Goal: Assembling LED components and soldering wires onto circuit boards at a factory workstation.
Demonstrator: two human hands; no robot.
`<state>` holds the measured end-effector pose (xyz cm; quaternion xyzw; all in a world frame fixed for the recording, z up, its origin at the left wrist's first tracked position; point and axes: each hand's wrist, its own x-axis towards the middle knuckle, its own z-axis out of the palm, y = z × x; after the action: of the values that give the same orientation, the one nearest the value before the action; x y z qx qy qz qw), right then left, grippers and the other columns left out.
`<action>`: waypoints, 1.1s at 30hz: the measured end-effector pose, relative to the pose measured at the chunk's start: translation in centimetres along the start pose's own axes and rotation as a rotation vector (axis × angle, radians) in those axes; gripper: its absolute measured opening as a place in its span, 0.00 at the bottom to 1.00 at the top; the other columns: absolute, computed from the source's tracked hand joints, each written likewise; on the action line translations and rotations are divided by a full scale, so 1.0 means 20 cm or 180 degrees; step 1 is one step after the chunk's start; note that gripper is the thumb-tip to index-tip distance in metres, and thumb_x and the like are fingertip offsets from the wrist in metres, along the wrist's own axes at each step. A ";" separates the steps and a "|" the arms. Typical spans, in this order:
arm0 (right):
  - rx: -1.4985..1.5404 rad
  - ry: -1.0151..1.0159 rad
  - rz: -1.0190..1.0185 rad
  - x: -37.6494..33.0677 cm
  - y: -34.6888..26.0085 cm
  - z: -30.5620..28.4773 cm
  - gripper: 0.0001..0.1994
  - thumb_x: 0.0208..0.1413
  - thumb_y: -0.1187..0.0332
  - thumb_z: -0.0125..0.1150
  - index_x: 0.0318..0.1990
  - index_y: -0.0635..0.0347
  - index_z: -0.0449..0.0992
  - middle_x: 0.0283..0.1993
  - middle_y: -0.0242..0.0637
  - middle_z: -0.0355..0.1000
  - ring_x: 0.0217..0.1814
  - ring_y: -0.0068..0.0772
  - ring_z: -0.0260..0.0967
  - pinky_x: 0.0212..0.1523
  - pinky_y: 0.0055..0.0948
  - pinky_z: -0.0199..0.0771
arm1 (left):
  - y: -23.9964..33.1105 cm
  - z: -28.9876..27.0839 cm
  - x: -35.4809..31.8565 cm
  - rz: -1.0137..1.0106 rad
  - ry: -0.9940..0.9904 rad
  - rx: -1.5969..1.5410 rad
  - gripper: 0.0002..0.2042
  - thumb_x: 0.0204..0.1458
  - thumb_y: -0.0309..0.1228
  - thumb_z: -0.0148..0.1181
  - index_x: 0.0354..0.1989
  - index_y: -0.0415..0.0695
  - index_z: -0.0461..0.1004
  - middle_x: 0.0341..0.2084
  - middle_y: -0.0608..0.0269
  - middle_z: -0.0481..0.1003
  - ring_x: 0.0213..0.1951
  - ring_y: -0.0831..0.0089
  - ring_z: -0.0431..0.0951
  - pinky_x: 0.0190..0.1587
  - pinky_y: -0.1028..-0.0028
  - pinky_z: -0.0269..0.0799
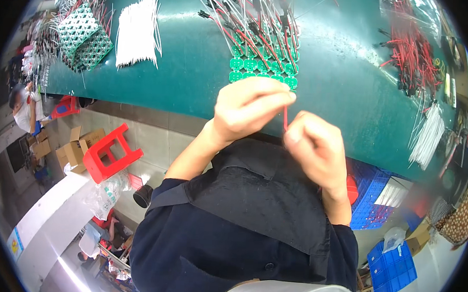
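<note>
Green panel of small circuit boards (237, 65) on dark-green table (185, 64), red and white wires with black plugs (258, 30) across its far part. Left hand (254, 107) at panel's near edge, fingertips pinching thin red wire (285, 118). Right hand (316, 145), blurred, near-right of panel, fingers curled on wire's lower end. Flat white wire bundle (138, 32) left of panel.

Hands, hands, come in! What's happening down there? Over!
Left hand pinching red wire. Right hand at wire's lower visible end, blurred, grip unclear. Green circuit boards just beyond, wire bundle across them. Nothing seen blocking hands.
</note>
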<state>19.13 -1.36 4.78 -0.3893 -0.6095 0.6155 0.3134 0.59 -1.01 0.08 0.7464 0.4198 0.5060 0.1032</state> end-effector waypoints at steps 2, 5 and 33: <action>0.0310 0.0503 0.0367 0.03 -0.02 -0.01 0.07 0.60 0.73 0.55 0.31 0.65 0.75 0.27 0.32 0.70 0.27 0.20 0.66 0.30 0.20 0.66 | 0.02 -0.06 -0.01 -0.1001 0.0054 -0.0348 0.11 0.42 0.19 0.68 0.36 0.42 0.82 0.30 0.59 0.80 0.32 0.69 0.80 0.37 0.76 0.76; -0.0460 0.0849 0.0057 0.10 0.10 0.02 0.06 0.56 0.73 0.61 0.40 0.63 0.77 0.34 0.29 0.72 0.28 0.15 0.64 0.30 0.17 0.65 | 0.06 -0.09 -0.01 -0.2120 0.0640 -0.1882 0.08 0.50 0.18 0.64 0.39 0.36 0.80 0.32 0.57 0.80 0.37 0.72 0.80 0.43 0.77 0.75; -0.4342 0.2181 0.0481 0.24 0.26 -0.63 0.13 0.61 0.59 0.56 0.42 0.62 0.72 0.40 0.48 0.73 0.39 0.51 0.73 0.41 0.44 0.74 | -0.09 -0.08 -0.05 -0.2248 0.0480 -0.0179 0.05 0.47 0.21 0.66 0.32 0.37 0.78 0.29 0.62 0.79 0.26 0.79 0.79 0.31 0.80 0.75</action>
<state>28.10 8.82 -0.21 -0.7061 -0.6949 -0.0322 0.1323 -1.87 -1.01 -0.82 0.5128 0.6441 0.5041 0.2609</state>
